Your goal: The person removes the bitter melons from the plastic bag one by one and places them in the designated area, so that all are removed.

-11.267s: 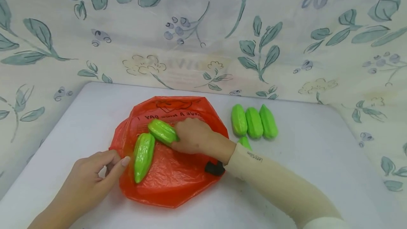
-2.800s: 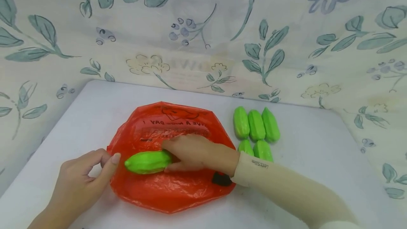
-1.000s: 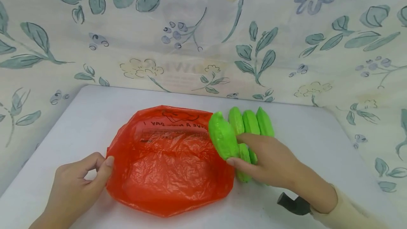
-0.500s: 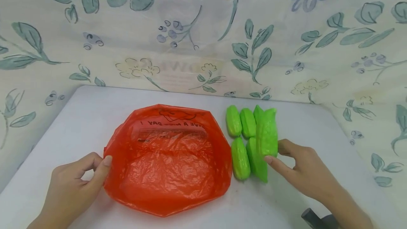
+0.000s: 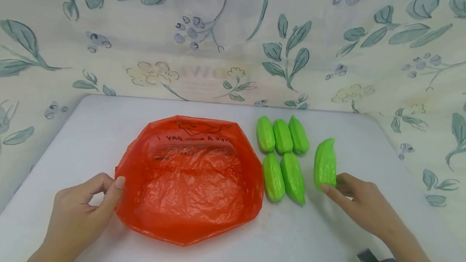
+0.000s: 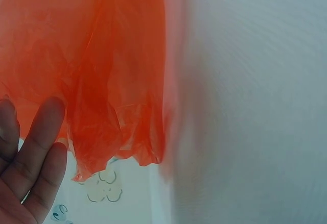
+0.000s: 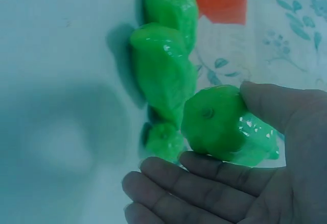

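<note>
In the head view my left hand (image 5: 81, 209) pinches the left rim of a red plastic bag (image 5: 189, 201), its wide mouth spread open toward me. The inside of the bag shows bare film with dark printed letters. At the right, my right hand (image 5: 367, 205) holds a glossy green ridged star fruit (image 5: 325, 165) between thumb and fingers, pointed tip away from me. In the right wrist view the blunt end of that star fruit (image 7: 209, 114) faces the camera, thumb on one side, index finger on the other, other fingers extended.
Several more green star fruits (image 5: 282, 136) lie in two rows on the white table (image 5: 349, 132), between the bag and my right hand. A floral cloth (image 5: 218, 43) rises behind the table's far edge. A dark strap (image 5: 367, 255) shows near my right wrist.
Earlier, star fruits lay in the bag; the right hand lifted them out and set them beside it. Over the last second it carried one rightward past the rows. The left hand stays at the rim.
</note>
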Action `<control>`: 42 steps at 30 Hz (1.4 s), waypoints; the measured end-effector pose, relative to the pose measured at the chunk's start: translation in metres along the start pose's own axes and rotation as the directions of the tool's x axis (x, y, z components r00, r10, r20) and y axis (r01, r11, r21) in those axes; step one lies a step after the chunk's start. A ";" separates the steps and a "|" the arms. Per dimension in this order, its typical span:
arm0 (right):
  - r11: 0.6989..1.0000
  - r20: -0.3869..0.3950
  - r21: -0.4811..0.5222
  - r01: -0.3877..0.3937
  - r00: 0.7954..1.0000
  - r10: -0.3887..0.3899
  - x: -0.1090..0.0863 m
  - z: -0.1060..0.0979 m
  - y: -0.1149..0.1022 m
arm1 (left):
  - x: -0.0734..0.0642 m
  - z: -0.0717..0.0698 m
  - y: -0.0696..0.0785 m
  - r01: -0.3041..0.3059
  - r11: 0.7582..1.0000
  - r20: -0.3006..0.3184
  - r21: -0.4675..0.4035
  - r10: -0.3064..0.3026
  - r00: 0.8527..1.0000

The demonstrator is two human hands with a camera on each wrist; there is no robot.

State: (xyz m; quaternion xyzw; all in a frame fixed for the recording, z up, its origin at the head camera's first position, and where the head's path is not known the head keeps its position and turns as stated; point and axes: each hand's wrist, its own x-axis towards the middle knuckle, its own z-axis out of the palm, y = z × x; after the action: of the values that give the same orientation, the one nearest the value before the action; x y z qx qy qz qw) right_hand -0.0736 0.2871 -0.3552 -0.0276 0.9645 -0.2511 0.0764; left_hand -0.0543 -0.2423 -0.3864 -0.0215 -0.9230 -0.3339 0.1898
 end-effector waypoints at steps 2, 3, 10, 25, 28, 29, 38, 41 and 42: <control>1.000 0.023 0.004 -0.023 0.999 0.023 0.001 0.002 0.004 | 0.000 0.000 0.000 -0.002 1.000 -0.002 -0.002 0.002 1.000; 1.000 0.038 0.005 -0.031 0.999 0.031 0.001 0.004 0.006 | 0.000 -0.001 -0.001 -0.003 1.000 -0.002 -0.004 0.003 1.000; 0.998 0.100 -0.025 -0.052 0.994 0.054 0.006 0.010 0.013 | 0.001 -0.001 -0.002 -0.042 0.999 -0.020 -0.019 0.042 0.999; 0.991 0.157 -0.136 -0.013 0.987 0.035 0.014 0.012 0.008 | 0.002 0.000 0.001 -0.051 0.998 -0.015 -0.029 0.051 0.999; 0.986 0.173 -0.164 -0.013 0.984 0.041 0.016 0.012 0.006 | 0.001 0.001 0.002 -0.044 0.999 -0.010 -0.033 0.044 0.999; 0.986 0.178 -0.165 -0.016 0.983 0.046 0.017 0.012 0.006 | 0.001 0.001 0.002 -0.042 0.999 -0.007 -0.033 0.041 0.999; 0.989 0.197 -0.142 -0.045 0.978 0.073 0.021 0.013 0.006 | 0.003 0.001 -0.002 -0.027 0.999 0.014 -0.025 0.028 1.000; 0.990 0.202 -0.128 -0.058 0.976 0.084 0.022 0.014 0.006 | 0.004 0.001 -0.003 -0.020 1.000 -0.001 -0.016 0.020 1.000; 0.991 0.201 -0.123 -0.059 0.976 0.083 0.022 0.014 0.007 | 0.004 0.001 -0.004 -0.007 1.000 -0.001 -0.010 0.007 1.000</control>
State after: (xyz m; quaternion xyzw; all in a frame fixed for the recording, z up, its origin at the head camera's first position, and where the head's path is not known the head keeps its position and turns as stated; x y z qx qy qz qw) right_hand -0.0937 0.2841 -0.3733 -0.0235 0.9648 -0.1873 0.1829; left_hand -0.0587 -0.2449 -0.3878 -0.0256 -0.9212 -0.3377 0.1913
